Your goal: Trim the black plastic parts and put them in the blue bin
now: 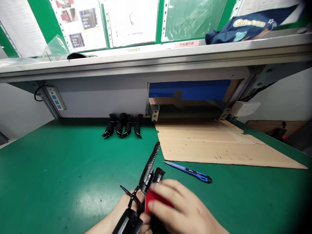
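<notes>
My left hand is closed around a set of black moulded plastic parts joined by a thin black runner. A long ribbed piece points up and away from it, and a thicker glossy piece hangs toward me. My right hand grips a red object, pressed close to the black parts. Its working end is hidden, so its kind is unclear. Beyond my right hand, a blue utility knife lies on the green tabletop.
Several black plastic pieces stand in a row at the back. Flat cardboard covers the back right, leading to an opening with a blue flap. A metal-edged shelf spans overhead; a power strip is at left.
</notes>
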A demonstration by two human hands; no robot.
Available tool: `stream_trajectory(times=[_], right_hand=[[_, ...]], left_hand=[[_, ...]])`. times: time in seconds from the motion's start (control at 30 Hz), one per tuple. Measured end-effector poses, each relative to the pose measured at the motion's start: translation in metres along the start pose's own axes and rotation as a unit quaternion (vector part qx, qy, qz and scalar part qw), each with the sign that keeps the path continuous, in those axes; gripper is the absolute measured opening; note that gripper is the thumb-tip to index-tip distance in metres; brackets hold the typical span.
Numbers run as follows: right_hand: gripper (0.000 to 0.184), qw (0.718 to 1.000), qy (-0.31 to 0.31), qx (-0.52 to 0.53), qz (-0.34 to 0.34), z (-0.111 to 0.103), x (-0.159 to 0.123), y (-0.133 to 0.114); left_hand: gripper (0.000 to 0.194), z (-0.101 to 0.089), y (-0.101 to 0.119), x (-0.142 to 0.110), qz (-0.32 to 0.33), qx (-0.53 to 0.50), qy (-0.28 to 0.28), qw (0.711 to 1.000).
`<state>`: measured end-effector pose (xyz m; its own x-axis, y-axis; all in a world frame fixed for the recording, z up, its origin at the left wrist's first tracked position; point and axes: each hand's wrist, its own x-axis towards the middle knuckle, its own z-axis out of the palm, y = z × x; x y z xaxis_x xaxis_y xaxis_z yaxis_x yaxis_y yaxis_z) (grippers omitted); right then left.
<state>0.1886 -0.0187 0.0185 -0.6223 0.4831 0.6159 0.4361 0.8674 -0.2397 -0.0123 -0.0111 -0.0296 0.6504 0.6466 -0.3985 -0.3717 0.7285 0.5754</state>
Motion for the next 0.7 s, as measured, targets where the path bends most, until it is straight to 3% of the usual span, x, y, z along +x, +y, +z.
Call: stream_trajectory(times=[0.07,0.13,0.17,0.23,0.33,0.4,0.5,0.63,0.7], right_hand=[[0.025,0.99,0.034,0.024,0.132,-0.001,-0.004,0.006],[0.025,0.952,0.104,0.087,0.275,0.0,-0.007,0.006],[0.025,0.933,0.132,0.126,0.311,0.002,-0.008,0.004],[0.022,0.921,0.141,0.201,0.302,0.006,-0.006,-0.006],[0.014,0.938,0.061,0.252,0.228,0.012,0.001,-0.018],[0.015,0.929,0.063,0.252,0.263,0.014,0.004,-0.019],[0.012,0.903,0.14,0.23,0.336,0.011,0.004,-0.016],[0.016,0.953,0.069,0.218,0.199,0.008,0.0,-0.011],[0.019,0.962,0.086,0.174,0.194,0.007,-0.003,-0.005]], left_hand=[[0.034,0.002,0.004,-0.001,0.008,0.007,-0.016,1.0],[0.05,0.006,0.008,-0.002,0.015,0.016,-0.025,0.999],[0.057,0.008,0.01,-0.002,0.019,0.019,-0.022,0.999],[0.054,0.013,0.011,-0.002,0.023,0.024,-0.006,0.999],[0.044,0.016,0.008,-0.001,0.024,0.032,0.009,0.999],[0.045,0.016,0.006,-0.001,0.021,0.038,0.01,0.999],[0.047,0.015,0.003,-0.002,0.019,0.046,0.016,0.999],[0.043,0.016,0.002,-0.002,0.025,0.056,0.024,0.998],[0.045,0.016,0.003,-0.003,0.023,0.059,0.016,0.998]])
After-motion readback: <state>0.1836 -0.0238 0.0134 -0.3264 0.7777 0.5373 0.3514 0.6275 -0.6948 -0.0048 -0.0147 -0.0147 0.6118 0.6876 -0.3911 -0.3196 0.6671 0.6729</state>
